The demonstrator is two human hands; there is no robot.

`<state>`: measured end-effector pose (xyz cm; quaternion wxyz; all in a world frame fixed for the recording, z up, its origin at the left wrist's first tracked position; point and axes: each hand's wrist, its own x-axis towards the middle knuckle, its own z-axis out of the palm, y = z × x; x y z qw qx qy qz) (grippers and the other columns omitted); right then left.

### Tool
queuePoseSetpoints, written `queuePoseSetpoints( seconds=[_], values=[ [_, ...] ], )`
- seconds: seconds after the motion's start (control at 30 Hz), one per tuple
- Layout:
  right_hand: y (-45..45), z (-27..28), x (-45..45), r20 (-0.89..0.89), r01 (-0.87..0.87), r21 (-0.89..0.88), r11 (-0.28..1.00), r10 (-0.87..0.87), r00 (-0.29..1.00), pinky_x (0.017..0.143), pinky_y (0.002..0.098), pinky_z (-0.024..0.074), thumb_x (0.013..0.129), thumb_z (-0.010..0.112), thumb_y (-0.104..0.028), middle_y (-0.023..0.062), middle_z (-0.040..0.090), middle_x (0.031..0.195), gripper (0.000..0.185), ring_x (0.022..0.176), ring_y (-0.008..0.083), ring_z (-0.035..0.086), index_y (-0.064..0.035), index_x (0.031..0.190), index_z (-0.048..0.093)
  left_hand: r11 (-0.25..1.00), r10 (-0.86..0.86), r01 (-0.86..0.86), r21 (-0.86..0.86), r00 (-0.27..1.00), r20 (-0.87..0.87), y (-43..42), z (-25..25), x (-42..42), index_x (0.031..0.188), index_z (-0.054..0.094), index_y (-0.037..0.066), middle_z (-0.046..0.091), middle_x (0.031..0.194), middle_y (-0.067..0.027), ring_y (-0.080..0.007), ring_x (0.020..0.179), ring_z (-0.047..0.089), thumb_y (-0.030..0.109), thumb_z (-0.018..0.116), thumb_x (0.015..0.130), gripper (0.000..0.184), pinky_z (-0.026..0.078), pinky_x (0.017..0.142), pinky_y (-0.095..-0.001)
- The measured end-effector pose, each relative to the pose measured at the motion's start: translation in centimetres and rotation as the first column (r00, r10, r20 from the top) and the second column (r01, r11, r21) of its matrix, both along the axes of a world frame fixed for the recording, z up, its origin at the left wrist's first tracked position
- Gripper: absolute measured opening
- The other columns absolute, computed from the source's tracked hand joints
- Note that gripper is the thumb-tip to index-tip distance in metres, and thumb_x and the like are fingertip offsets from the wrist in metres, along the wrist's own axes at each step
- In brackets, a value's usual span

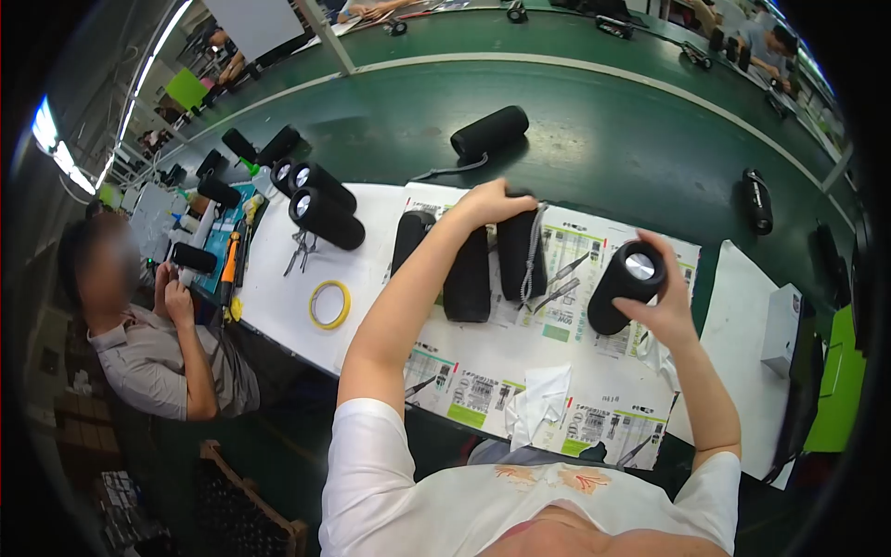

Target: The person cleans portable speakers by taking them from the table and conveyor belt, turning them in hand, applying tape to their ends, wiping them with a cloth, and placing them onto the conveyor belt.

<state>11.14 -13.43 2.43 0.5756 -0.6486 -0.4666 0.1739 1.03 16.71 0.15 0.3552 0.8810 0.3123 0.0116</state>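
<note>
My left hand (497, 202) reaches over the top end of a black cylindrical speaker with a grey cord (521, 255), its fingers closed on that end. Beside it on the left lie more black speakers (467, 278), one partly hidden behind my left forearm. On the right, my right hand (661, 302) is wrapped round another black speaker (608, 302), which is tilted with its silver round end facing up. Printed paper sheets (557, 357) lie under the speakers. A crumpled white tissue (540, 404) rests near the front edge.
Several speakers (325, 218) and a yellow tape roll (329, 304) are at the left. A speaker (490, 133) lies on the green table (390, 111) beyond the sheets. A co-worker (153, 343) sits at the left; a white box (781, 330) stands at the right.
</note>
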Motion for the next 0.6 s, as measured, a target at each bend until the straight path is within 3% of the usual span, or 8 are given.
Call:
queuePoseSetpoints(
  seconds=[0.07, 0.13, 0.23, 0.27, 0.33, 0.43, 0.53, 0.6],
  values=[
    [-0.1, -0.6, -0.4, 0.032, 0.025, -0.008, 1.0, -0.025, 0.999, 0.099, 0.0312, 0.0349, 0.053, 0.079, -0.005, 0.0108, 0.05, 0.12, 0.087, 0.113, 0.0208, 0.048, -0.0066, 0.131, 0.038, 0.983, -0.086, 0.11, 0.144, 0.982, -0.166, 1.1, -0.7, 0.0, 0.104, 0.061, -0.005, 0.063, 0.098, -0.0226, -0.0305, 0.092, 0.061, 0.057, 0.064, 0.065, 0.073, 0.046, 0.081, -0.0335],
    [-0.1, -2.2, -0.6, -0.117, -0.015, 0.034, 0.999, 0.019, 0.993, 0.099, 0.0316, 0.0349, 0.052, 0.082, -0.007, 0.0113, 0.049, 0.122, 0.09, 0.114, 0.0201, 0.048, -0.0058, 0.131, 0.038, 0.977, -0.191, 0.208, 0.049, 0.952, -0.239, 1.8, 1.3, -0.1, 0.097, 0.064, -0.002, 0.063, 0.1, -0.0223, -0.0299, 0.093, 0.061, 0.056, 0.065, 0.066, 0.066, 0.046, 0.082, -0.0331],
    [-1.0, -6.3, -0.4, -0.228, -0.08, -0.236, 0.968, 0.025, 0.973, 0.096, 0.032, 0.0375, 0.052, 0.084, -0.01, 0.0108, 0.053, 0.117, 0.086, 0.109, 0.0197, 0.051, -0.005, 0.127, 0.041, 0.959, 0.11, -0.127, 0.252, 0.991, 0.08, 4.4, 2.3, 0.9, 0.095, 0.064, 0.001, 0.062, 0.101, -0.0206, -0.0293, 0.093, 0.06, 0.047, 0.074, 0.065, 0.055, 0.047, 0.08, -0.0346],
    [-1.2, -7.2, -0.3, -0.258, -0.144, -0.31, 0.94, 0.063, 0.964, 0.095, 0.032, 0.0387, 0.053, 0.085, -0.011, 0.0107, 0.054, 0.116, 0.084, 0.107, 0.0197, 0.052, -0.0048, 0.125, 0.042, 0.805, 0.165, -0.269, 0.53, 0.958, 0.236, 6.2, 0.5, 1.7, 0.112, 0.055, 0.003, 0.059, 0.105, -0.0192, -0.0324, 0.1, 0.057, 0.045, 0.076, 0.061, 0.069, 0.047, 0.081, -0.0378],
    [-0.8, -6.7, -0.3, -0.092, -0.076, -0.268, 0.96, 0.053, 0.994, 0.09, 0.0322, 0.0422, 0.053, 0.084, -0.012, 0.0118, 0.057, 0.11, 0.079, 0.102, 0.0212, 0.055, -0.003, 0.121, 0.044, 0.61, 0.112, -0.259, 0.749, 0.964, 0.241, 8.7, -0.8, 3.2, 0.122, 0.045, 0.004, 0.054, 0.114, -0.0187, -0.0337, 0.106, 0.053, 0.041, 0.08, 0.057, 0.082, 0.046, 0.086, -0.0397],
    [0.4, -2.4, -1.2, -0.03, 0.154, -0.212, 0.965, -0.164, 0.986, 0.086, 0.0325, 0.0443, 0.054, 0.082, -0.013, 0.0146, 0.057, 0.107, 0.076, 0.098, 0.0232, 0.056, -0.0013, 0.119, 0.044, 0.904, 0.068, -0.136, 0.404, 0.981, 0.18, 12.5, -3.9, 5.1, 0.121, 0.045, 0.003, 0.055, 0.113, -0.0212, -0.0343, 0.106, 0.053, 0.036, 0.082, 0.053, 0.085, 0.044, 0.09, -0.039],
    [-2.9, 0.4, 0.1, 0.291, 0.242, 0.131, 0.961, -0.271, 0.918, 0.083, 0.0343, 0.0463, 0.058, 0.08, -0.016, 0.0127, 0.058, 0.103, 0.072, 0.091, 0.0244, 0.059, -0.0007, 0.118, 0.044, 0.896, 0.047, -0.156, 0.415, 0.964, 0.262, 12.3, -4.4, 5.5, 0.114, 0.051, 0.002, 0.057, 0.108, -0.0202, -0.0336, 0.102, 0.055, 0.038, 0.081, 0.052, 0.078, 0.045, 0.088, -0.0383],
    [-3.5, 2.4, -0.1, 0.111, 0.334, 0.361, 0.871, -0.396, 0.912, 0.085, 0.0316, 0.0454, 0.063, 0.077, -0.017, 0.0126, 0.058, 0.103, 0.061, 0.092, 0.0213, 0.058, 0.0004, 0.113, 0.047, 0.872, 0.044, -0.208, 0.444, 0.935, 0.351, 11.3, -2.9, 5.4, 0.107, 0.054, 0.002, 0.058, 0.104, -0.0182, -0.0327, 0.098, 0.057, 0.037, 0.081, 0.052, 0.071, 0.046, 0.084, -0.0384]
  ],
)
